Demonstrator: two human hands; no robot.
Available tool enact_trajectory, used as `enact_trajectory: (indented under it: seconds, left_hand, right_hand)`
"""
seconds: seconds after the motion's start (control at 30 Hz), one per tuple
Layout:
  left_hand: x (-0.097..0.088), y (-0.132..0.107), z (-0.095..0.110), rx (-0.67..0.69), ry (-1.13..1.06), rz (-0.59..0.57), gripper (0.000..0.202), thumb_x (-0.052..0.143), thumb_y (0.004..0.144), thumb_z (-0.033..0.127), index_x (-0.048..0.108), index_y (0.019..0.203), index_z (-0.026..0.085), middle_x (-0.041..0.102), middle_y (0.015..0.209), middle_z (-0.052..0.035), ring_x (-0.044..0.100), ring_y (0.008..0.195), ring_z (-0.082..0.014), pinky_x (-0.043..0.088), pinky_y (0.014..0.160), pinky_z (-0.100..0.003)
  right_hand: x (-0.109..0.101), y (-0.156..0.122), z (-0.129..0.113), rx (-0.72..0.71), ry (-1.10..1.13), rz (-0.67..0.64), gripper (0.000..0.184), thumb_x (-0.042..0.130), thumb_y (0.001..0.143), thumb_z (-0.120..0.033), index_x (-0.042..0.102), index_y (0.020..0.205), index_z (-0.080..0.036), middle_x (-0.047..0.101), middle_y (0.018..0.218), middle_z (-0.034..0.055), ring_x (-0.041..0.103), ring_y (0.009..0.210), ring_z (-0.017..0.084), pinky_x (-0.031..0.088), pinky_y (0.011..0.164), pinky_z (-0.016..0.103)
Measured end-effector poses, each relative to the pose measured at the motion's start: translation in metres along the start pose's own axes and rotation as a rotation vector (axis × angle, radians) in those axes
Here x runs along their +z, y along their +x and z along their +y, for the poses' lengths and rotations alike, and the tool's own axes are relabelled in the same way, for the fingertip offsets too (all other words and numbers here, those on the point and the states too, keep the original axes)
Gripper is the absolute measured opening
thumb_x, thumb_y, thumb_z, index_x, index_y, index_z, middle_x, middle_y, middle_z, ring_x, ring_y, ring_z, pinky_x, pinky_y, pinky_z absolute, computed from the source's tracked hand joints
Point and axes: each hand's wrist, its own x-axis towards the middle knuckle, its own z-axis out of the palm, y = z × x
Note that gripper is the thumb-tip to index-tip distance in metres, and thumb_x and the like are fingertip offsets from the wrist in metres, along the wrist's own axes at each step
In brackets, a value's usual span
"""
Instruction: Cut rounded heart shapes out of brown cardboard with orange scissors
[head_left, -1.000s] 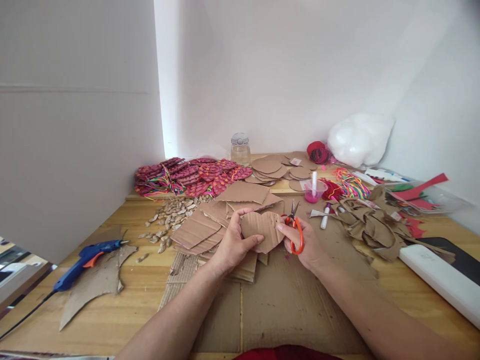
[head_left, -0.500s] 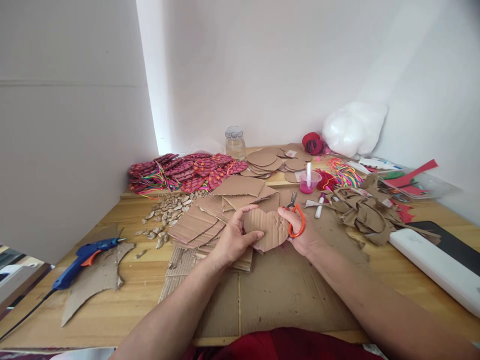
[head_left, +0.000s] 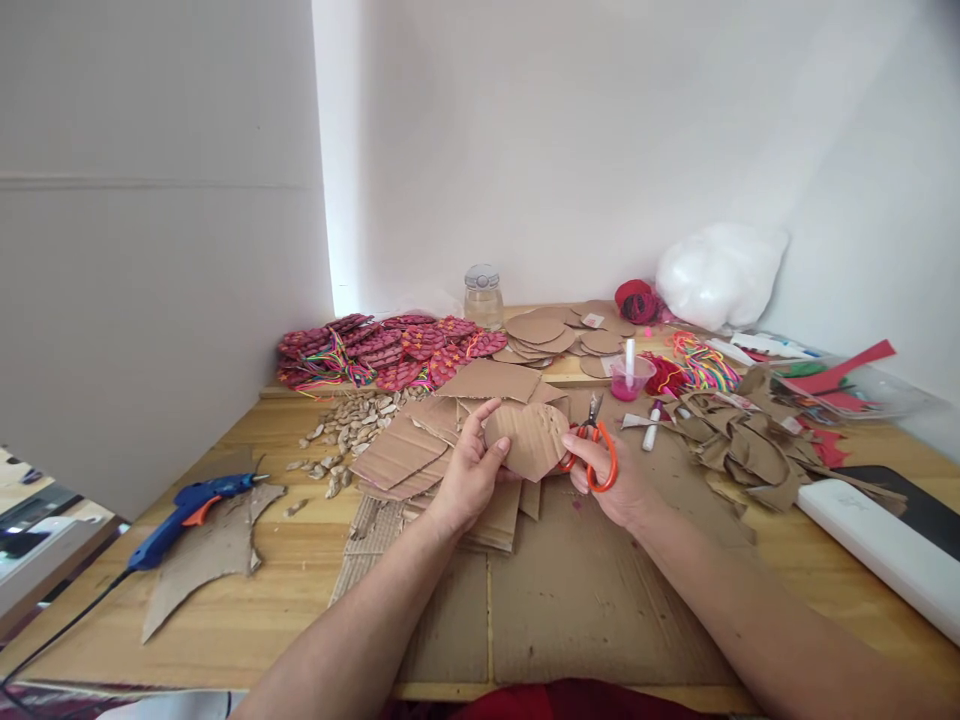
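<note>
Cardboard heart (head_left: 529,445), one: centre; my left hand (head_left: 472,475) grips its left edge, my right hand (head_left: 619,488) holds its right, presumably for steadiness. Orange-handled scissors (head_left: 614,460), one pair: tucked in my right hand too, probably freeing my fingertips. Glue gun (head_left: 166,532), one: left, on scrap (head_left: 202,570). Jar (head_left: 484,304), one: far.

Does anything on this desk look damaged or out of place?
The cardboard heart in the left hand has small pits or tears near its upper right edge; elsewhere it looks intact. Pale shell-like pieces lie loose on the tabletop, a few away from their heap, as if spilled.
</note>
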Motion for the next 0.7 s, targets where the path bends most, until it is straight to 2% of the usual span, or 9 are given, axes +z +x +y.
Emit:
enact_trajectory:
  seconds: [0.1, 0.23, 0.4, 0.53, 0.7]
  left_hand:
    - [-0.0003, 0.0006, 0.0025, -0.039, -0.065, 0.016, 0.078, 0.077, 0.083, 0.046, 0.038, 0.147, 0.027, 0.068, 0.107, -0.0037, 0.069, 0.080, -0.0158, 0.062, 0.070, -0.031]
    - [-0.0013, 0.0026, 0.0034, -0.074, -0.096, 0.015, 0.067, 0.075, 0.084, 0.051, 0.047, 0.136, 0.019, 0.070, 0.090, -0.0036, 0.074, 0.074, -0.0176, 0.061, 0.070, -0.030]
    - [-0.0014, 0.0017, -0.0013, -0.134, -0.048, -0.057, 0.060, 0.078, 0.082, 0.047, 0.051, 0.125, 0.016, 0.073, 0.091, -0.0074, 0.076, 0.076, -0.0202, 0.061, 0.067, -0.029]
    - [-0.0001, -0.0004, -0.0035, -0.165, 0.022, -0.097, 0.065, 0.086, 0.074, 0.037, 0.053, 0.125, 0.016, 0.072, 0.093, -0.0069, 0.075, 0.076, -0.0188, 0.061, 0.069, -0.029]
    - [0.0026, -0.0011, -0.0027, -0.179, 0.058, -0.093, 0.072, 0.093, 0.064, 0.028, 0.052, 0.123, 0.015, 0.072, 0.084, -0.0045, 0.072, 0.070, -0.0165, 0.058, 0.065, -0.027]
  right_hand:
    - [-0.0015, 0.0020, 0.0008, -0.039, 0.004, 0.050, 0.032, 0.083, 0.072, -0.040, 0.060, 0.070, -0.018, 0.059, 0.057, -0.0046, 0.041, 0.035, 0.005, 0.031, 0.033, 0.019]
    - [-0.0035, 0.0060, 0.0018, -0.101, 0.014, 0.137, 0.032, 0.083, 0.071, -0.042, 0.061, 0.072, -0.018, 0.060, 0.058, -0.0049, 0.040, 0.033, 0.004, 0.033, 0.031, 0.019]
    - [-0.0030, 0.0077, 0.0032, -0.140, 0.010, 0.193, 0.033, 0.083, 0.071, -0.043, 0.061, 0.071, -0.018, 0.062, 0.061, -0.0042, 0.042, 0.032, 0.005, 0.035, 0.030, 0.019]
    - [-0.0014, 0.0061, 0.0047, -0.132, -0.007, 0.180, 0.035, 0.085, 0.070, -0.043, 0.062, 0.070, -0.018, 0.062, 0.060, -0.0034, 0.044, 0.033, 0.006, 0.035, 0.030, 0.019]
    - [0.0005, 0.0031, 0.0057, -0.114, -0.024, 0.150, 0.035, 0.085, 0.071, -0.044, 0.062, 0.070, -0.017, 0.063, 0.062, -0.0024, 0.046, 0.035, 0.006, 0.035, 0.031, 0.019]
